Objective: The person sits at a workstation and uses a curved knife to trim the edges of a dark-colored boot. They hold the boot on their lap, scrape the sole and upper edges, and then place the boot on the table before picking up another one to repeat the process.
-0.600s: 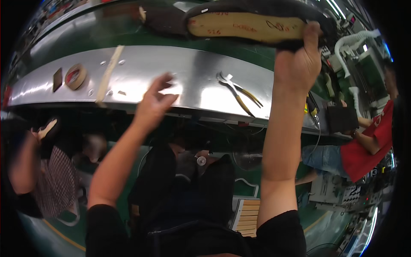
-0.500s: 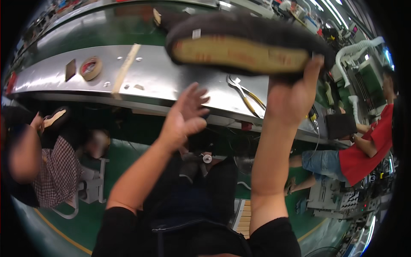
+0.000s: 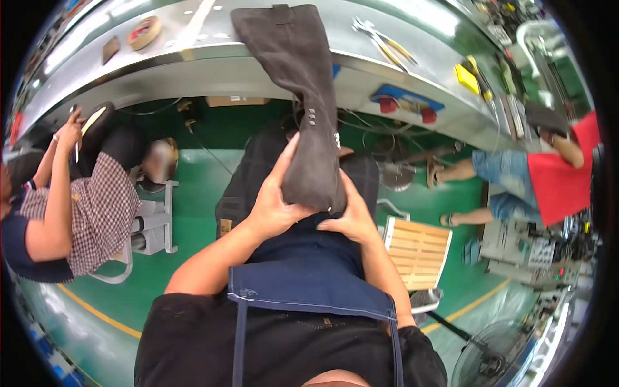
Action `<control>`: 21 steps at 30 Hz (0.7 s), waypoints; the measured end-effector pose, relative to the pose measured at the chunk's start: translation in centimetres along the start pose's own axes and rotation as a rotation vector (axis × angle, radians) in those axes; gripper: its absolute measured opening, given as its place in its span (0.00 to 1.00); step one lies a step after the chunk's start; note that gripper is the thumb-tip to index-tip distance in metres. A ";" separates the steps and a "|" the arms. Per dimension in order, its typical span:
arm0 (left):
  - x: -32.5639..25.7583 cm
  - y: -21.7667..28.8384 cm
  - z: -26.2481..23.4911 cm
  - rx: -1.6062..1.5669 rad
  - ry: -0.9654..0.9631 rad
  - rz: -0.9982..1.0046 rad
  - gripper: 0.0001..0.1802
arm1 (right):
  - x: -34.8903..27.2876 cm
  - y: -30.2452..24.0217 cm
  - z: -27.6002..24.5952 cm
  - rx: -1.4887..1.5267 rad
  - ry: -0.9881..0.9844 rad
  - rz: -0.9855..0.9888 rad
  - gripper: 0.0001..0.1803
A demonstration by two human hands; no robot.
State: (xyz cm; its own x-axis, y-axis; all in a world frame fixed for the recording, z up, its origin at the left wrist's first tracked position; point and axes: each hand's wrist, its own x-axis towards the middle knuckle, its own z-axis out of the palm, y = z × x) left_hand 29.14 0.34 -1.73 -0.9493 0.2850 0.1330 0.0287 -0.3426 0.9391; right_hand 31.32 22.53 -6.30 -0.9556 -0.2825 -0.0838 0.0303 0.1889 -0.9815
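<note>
A dark brown suede boot (image 3: 316, 122) lies lengthwise in front of me, toe pointing toward my body and shaft stretching over the bench edge. My left hand (image 3: 274, 206) grips the toe end from the left. On the other side my right hand (image 3: 354, 213) wraps the toe, thumb near its tip. The boot's sole is turned away and hidden. Whether the shaft rests on the metal bench (image 3: 271, 58) I cannot tell. Beyond the hands, yellow-handled pincers (image 3: 387, 45) lie on the bench to the right of the shaft.
A tape roll (image 3: 144, 33) and a small brown block (image 3: 111, 49) sit at the bench's left. A yellow tool (image 3: 467, 79) lies right. A seated person (image 3: 97, 213) is at left, a red-shirted person (image 3: 561, 174) at right. A slatted wooden seat (image 3: 418, 251) stands beside me.
The boot has come down from above the bench toward my lap and turned, so its pale sole no longer shows. My left hand, open and empty before, now grips it too.
</note>
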 end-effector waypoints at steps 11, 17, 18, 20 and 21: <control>0.2 -4.5 1.0 0.544 -0.102 -0.113 0.65 | 1.2 2.5 1.0 0.214 -0.061 0.079 0.67; 0.5 -5.3 0.5 0.479 -0.122 -0.205 0.61 | 1.0 2.9 1.0 0.298 -0.071 0.150 0.65; 0.6 -5.4 0.4 0.492 -0.118 -0.201 0.60 | 1.1 2.6 0.9 0.305 -0.086 0.154 0.64; 0.3 -5.3 0.0 0.305 -0.139 -0.260 0.60 | 1.2 1.9 0.7 0.320 -0.114 0.162 0.64; 0.2 -5.3 -0.4 0.210 -0.150 -0.288 0.59 | 0.9 2.2 0.9 0.295 -0.104 0.147 0.64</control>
State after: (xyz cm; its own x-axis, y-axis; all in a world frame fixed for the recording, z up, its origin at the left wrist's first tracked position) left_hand 28.72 1.82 -6.78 -0.8721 0.4756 -0.1153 -0.1541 -0.0432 0.9871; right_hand 30.74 21.86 -8.64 -0.9002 -0.3698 -0.2299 0.2632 -0.0414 -0.9639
